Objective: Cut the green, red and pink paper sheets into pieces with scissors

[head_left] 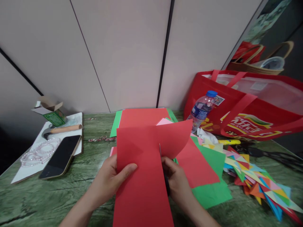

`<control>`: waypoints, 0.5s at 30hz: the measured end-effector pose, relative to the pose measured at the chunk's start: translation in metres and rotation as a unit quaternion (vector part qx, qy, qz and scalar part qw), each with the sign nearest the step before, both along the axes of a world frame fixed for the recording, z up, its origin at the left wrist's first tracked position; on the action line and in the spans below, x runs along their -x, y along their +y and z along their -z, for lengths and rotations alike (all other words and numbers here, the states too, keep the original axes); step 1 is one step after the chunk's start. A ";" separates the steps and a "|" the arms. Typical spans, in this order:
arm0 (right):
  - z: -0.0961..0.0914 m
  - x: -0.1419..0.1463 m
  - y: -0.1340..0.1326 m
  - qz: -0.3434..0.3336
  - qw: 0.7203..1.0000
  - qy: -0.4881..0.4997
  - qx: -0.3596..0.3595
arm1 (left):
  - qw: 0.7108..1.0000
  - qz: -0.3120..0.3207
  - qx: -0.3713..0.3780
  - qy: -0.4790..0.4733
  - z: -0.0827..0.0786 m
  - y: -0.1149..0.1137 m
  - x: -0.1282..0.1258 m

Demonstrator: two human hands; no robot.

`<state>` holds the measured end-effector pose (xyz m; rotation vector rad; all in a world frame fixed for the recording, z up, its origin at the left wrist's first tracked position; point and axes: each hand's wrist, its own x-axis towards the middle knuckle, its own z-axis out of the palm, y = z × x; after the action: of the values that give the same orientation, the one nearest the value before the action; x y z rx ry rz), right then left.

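A large sheet of red paper [142, 176] is held up in front of me. My left hand [115, 176] pinches its left edge, thumb on the front and fingers behind. My right hand [174, 176] is closed round a pair of scissors [166, 181], whose handles are mostly hidden by the hand and the paper. A thin blade shows in a cut running up the sheet, and the strip to the right of it curls away. Behind lie more red sheets [144, 116] over green paper [115, 124]. To the right, red and green sheets [210, 192] overlap.
At the left, a phone [61, 156], a bead string [40, 153] and a wooden-handled tool [67, 128] lie by a small green box [55, 118]. Right are a water bottle [202, 108], a red bag [251, 110], folded coloured paper pieces [262, 186] and a yellow tube [229, 142].
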<state>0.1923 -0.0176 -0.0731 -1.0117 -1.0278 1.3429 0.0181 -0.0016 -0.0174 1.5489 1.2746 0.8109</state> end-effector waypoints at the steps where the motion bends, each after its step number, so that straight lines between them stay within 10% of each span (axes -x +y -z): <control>1: 0.000 0.000 0.000 -0.001 1.000 -0.002 0.001 | 1.000 -0.001 0.003 -0.004 0.000 0.000 0.000; 15: -0.001 0.000 0.000 0.013 1.000 -0.015 -0.013 | 1.000 -0.005 0.008 -0.009 -0.002 -0.001 -0.001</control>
<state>0.1921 -0.0179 -0.0722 -1.0257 -1.0475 1.2942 0.0192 -0.0029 -0.0155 1.5199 1.2750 0.8166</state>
